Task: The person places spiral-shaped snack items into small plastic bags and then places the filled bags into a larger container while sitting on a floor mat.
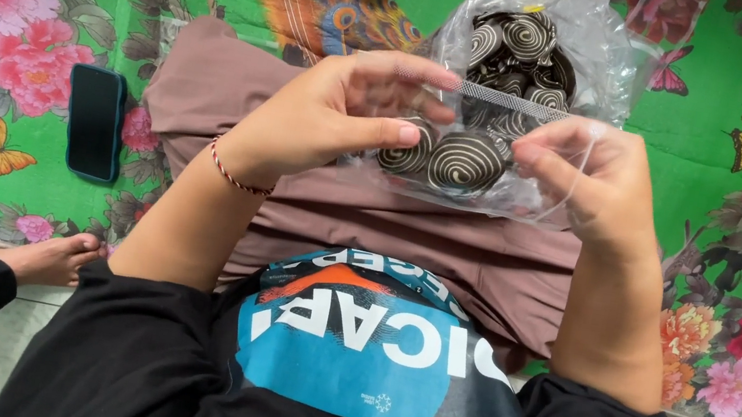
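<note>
so right now I've got my left hand [336, 119] and right hand [584, 178] both pinching the mouth of the clear bag [555, 49] of swirl cookies [463, 159] over my lap, looks mid-sealing, next needs an even press along the strip.

A dark phone [95, 123] lies on the green floral mat [21, 34].

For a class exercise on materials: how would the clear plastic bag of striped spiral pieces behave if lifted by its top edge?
The clear plastic bag looks thin and crinkled, so it would probably sag floppily. The spiral pieces lie loose inside, so they would likely slump to the bottom. The film between the left hand and right hand looks glossy, so perhaps slippery.
</note>
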